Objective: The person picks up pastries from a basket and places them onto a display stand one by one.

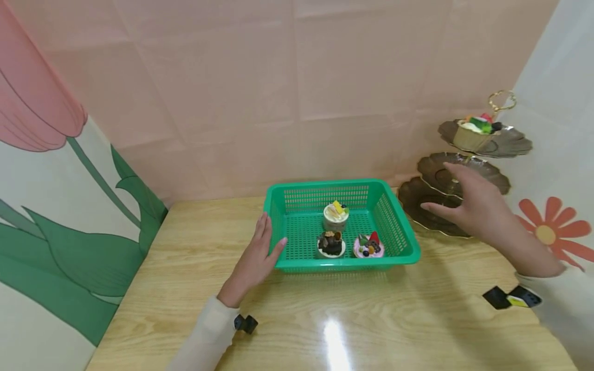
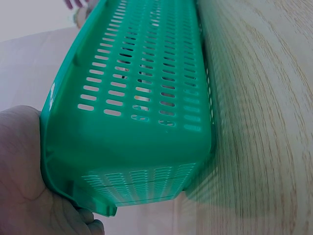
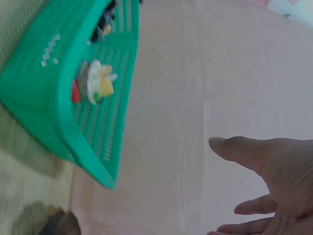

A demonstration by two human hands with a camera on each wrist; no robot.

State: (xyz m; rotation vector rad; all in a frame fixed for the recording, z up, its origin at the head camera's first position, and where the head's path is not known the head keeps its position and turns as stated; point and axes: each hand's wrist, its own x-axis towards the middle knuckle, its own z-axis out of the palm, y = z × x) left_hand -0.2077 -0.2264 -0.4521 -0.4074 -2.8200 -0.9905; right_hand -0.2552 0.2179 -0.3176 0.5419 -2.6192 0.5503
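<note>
A green plastic basket (image 1: pixel 343 262) stands on the wooden table. My left hand (image 1: pixel 254 257) rests against its left rim near the front corner. The fingers lie fairly straight along the outside and the thumb reaches over the edge. In the left wrist view, the palm (image 2: pixel 22 166) is right at the rim. Three toy cupcakes lie inside: one with cream and yellow fruit (image 1: pixel 335 219), a chocolate one (image 1: pixel 331 246) and a pink one (image 1: pixel 368 247). My right hand (image 1: pixel 482 206) holds nothing, thumb and fingers spread apart, in front of the three-tier cake stand (image 1: pixel 431 206).
A fruit-topped cupcake (image 1: pixel 472 136) sits on the stand's top tier, beside the gold ring handle (image 1: pixel 502 100). A pink cloth (image 1: pixel 223 103) hangs behind the table (image 1: pixel 204 232). Cloths printed with flowers line the left and right sides.
</note>
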